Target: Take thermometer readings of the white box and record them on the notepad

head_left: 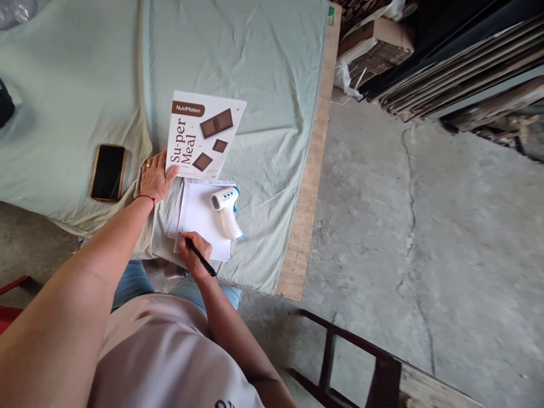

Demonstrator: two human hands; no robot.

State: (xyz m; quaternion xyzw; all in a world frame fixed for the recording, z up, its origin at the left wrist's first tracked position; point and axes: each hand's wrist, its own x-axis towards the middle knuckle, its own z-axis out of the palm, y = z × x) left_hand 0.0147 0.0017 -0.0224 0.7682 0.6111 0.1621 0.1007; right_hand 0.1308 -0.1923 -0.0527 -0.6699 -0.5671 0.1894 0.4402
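My left hand [158,177] grips the lower left edge of a white box [223,150] printed "Su-per Meal" with brown chocolate pieces. In my right hand [196,254] is a black pen [199,256], its tip end close to the left edge of the paper. White sheets of paper [202,212] lie stacked under that hand, with handwriting along the left margin of the lower sheets. A white and blue infrared thermometer [228,211] rests on the right part of the top sheet.
A phone [107,172] with a dark screen lies on the green cloth [255,62] left of my left hand. The table's bare wooden edge [308,187] runs along the right. A dark metal frame [340,362] stands on the concrete floor [361,226]; stacked boards [459,62] are at upper right.
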